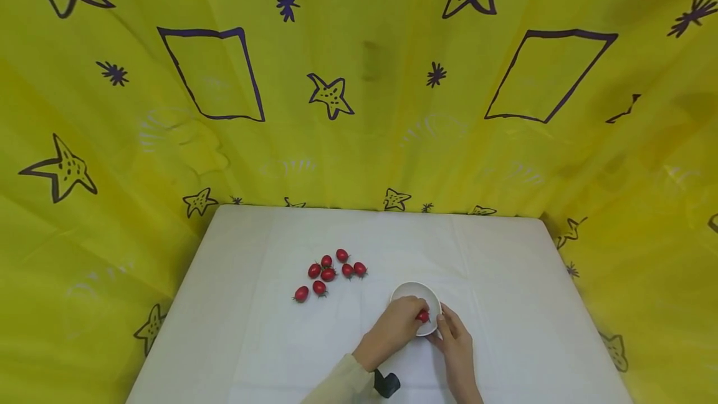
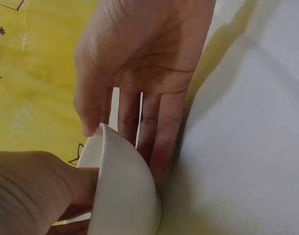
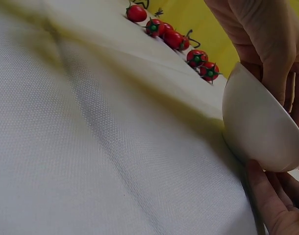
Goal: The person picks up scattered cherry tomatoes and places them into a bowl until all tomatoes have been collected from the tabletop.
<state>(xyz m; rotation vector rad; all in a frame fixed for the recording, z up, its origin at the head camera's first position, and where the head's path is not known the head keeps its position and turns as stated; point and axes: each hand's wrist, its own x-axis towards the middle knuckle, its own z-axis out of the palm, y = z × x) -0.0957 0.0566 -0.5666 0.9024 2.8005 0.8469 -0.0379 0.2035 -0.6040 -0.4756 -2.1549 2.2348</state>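
Note:
A small white bowl (image 1: 414, 289) stands near the front of the white table. My left hand (image 1: 395, 324) reaches over its rim, fingers curled down inside and pinching a red cherry tomato (image 1: 422, 315). On the bowl's right side, my right hand (image 1: 457, 348) grips it; in the left wrist view the thumb of that right hand (image 2: 144, 54) lies at the rim and the fingers run along the outer wall. Several cherry tomatoes (image 1: 328, 274) with green stems lie in a loose group left of and beyond the bowl. The bowl's wall (image 3: 260, 120) hides its inside in the right wrist view.
The table (image 1: 521, 304) has a white cloth with a few creases. A yellow curtain (image 1: 359, 142) with dark stars and outlines surrounds its back and sides. A black object (image 1: 387, 384) sits by my left wrist, under the light sleeve (image 1: 344, 382).

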